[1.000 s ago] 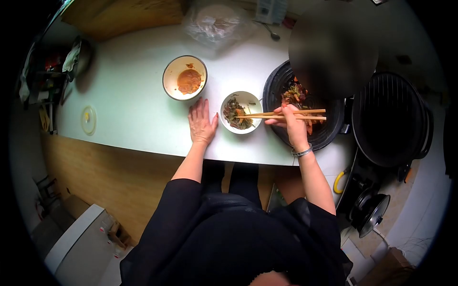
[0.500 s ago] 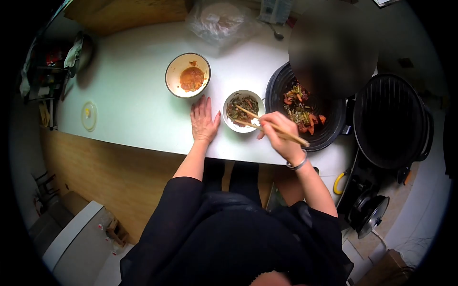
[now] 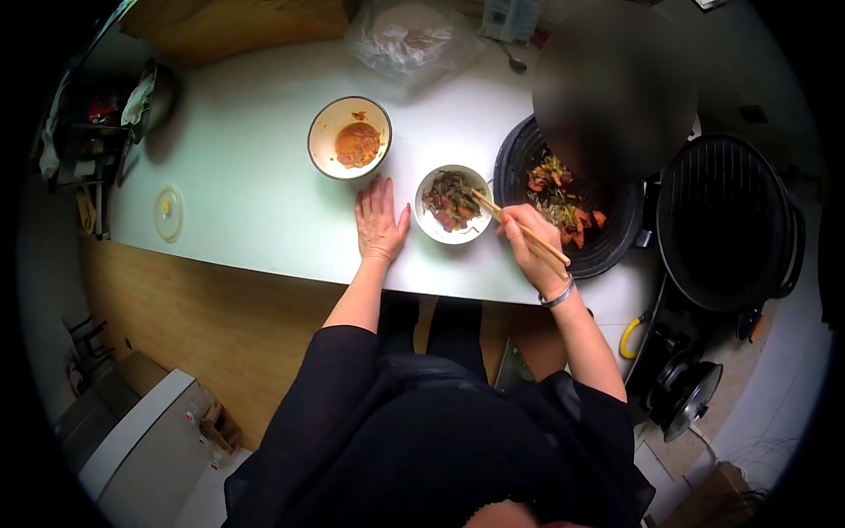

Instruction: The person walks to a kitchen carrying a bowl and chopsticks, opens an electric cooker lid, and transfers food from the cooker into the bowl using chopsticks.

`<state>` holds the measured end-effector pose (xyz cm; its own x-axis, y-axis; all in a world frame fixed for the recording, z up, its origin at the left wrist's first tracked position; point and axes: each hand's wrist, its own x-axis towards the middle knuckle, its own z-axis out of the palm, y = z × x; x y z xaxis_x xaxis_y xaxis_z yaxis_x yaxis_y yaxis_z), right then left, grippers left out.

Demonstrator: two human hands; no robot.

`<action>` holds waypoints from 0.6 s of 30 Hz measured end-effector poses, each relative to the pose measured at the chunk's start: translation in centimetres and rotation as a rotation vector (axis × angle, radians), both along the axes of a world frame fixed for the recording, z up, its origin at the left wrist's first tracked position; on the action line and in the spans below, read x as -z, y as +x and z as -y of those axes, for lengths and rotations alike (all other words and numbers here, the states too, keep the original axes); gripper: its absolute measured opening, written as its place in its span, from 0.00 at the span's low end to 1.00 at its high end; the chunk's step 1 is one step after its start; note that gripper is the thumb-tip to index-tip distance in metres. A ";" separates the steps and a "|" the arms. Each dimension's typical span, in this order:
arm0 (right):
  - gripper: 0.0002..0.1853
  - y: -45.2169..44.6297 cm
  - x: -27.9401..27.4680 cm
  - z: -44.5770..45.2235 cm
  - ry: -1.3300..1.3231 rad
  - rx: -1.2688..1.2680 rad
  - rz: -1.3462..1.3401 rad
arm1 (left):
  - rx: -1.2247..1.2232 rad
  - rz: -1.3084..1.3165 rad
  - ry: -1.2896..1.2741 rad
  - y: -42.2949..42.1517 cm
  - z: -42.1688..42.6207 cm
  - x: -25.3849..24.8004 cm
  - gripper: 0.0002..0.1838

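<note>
My right hand (image 3: 533,248) is closed around a pair of wooden chopsticks (image 3: 521,231). Their tips come together in the food at the right side of a small white bowl (image 3: 454,239), which holds dark shredded greens and reddish pieces (image 3: 450,195). Flat on the white counter, my left hand (image 3: 380,223) lies open, just left of that bowl and apart from it. Above the left hand sits a larger cream bowl (image 3: 324,138) with orange-red sauce in it. Right of my chopsticks is a black pan (image 3: 513,172) containing chopped food; a blurred patch covers part of it.
A clear plastic bag (image 3: 409,40) and a spoon (image 3: 516,63) lie at the counter's back. A round translucent lid (image 3: 168,214) rests at the left. The black ridged grill pan or lid (image 3: 726,220) stands at the right, above a glass pot lid (image 3: 693,401).
The chopsticks have shifted to the bowl's right side and their tips have closed together. My right hand has drawn slightly right. The food in the small bowl looks rearranged; my left hand stays in place.
</note>
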<state>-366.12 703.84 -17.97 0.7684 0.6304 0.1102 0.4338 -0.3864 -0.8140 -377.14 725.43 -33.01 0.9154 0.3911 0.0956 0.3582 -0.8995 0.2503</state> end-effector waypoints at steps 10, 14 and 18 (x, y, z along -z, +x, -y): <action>0.09 -0.2 0.1 0.9 0.254 0.214 -0.402 | 0.011 0.012 -0.010 -0.4 0.2 0.0 0.33; 0.06 -0.9 -1.4 0.2 0.258 0.132 -0.269 | 0.004 0.003 -0.036 0.0 0.1 0.0 0.33; 0.06 -1.2 -1.3 0.8 0.190 0.092 -0.295 | 0.005 0.002 -0.049 -0.1 0.1 0.0 0.34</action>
<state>-367.30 703.00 -16.70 0.8370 0.5469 -0.0159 0.1400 -0.2422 -0.9601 -377.20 725.29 -33.02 0.9171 0.3910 0.0779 0.3534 -0.8877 0.2950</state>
